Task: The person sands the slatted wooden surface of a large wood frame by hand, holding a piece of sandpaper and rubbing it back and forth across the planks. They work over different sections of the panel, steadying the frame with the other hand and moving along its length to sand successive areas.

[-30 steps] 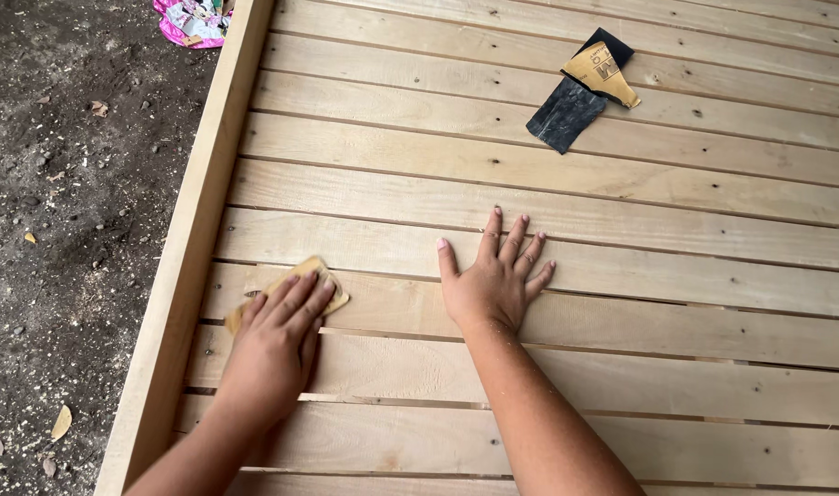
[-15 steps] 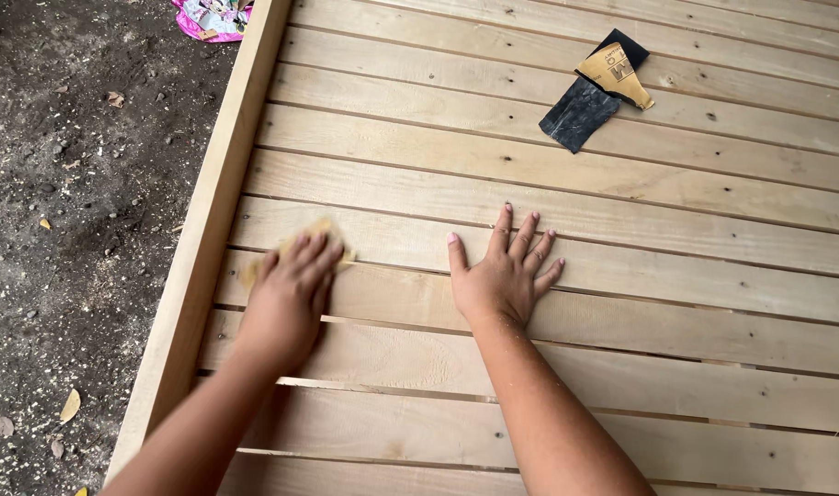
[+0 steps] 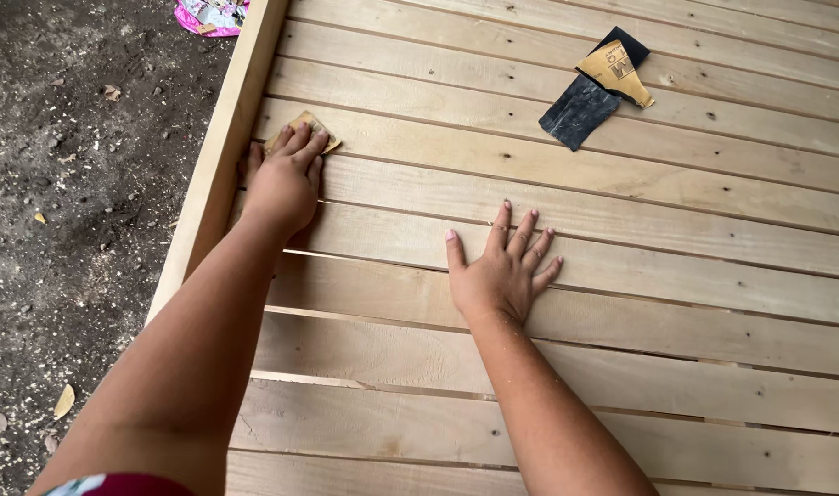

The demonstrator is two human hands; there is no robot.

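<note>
My left hand [image 3: 284, 180] presses a small tan piece of sandpaper [image 3: 303, 125] flat against a pale wooden slat, close to the frame's left side rail [image 3: 219, 156]. Only the far corner of the sandpaper shows past my fingertips. My right hand [image 3: 502, 269] lies flat with fingers spread on a slat [image 3: 676, 276] near the middle, holding nothing. Both forearms reach in from the bottom edge.
More sandpaper, a dark sheet [image 3: 580, 108] under a folded tan piece [image 3: 614, 73], lies on the slats at the upper right. Bare dirt ground [image 3: 70, 184] with dry leaves runs along the left of the frame. A pink patterned item [image 3: 208, 16] lies on the ground at top left.
My left hand has slid the sandpaper away from me along the slats beside the rail. My right hand stays flat on the same slat.
</note>
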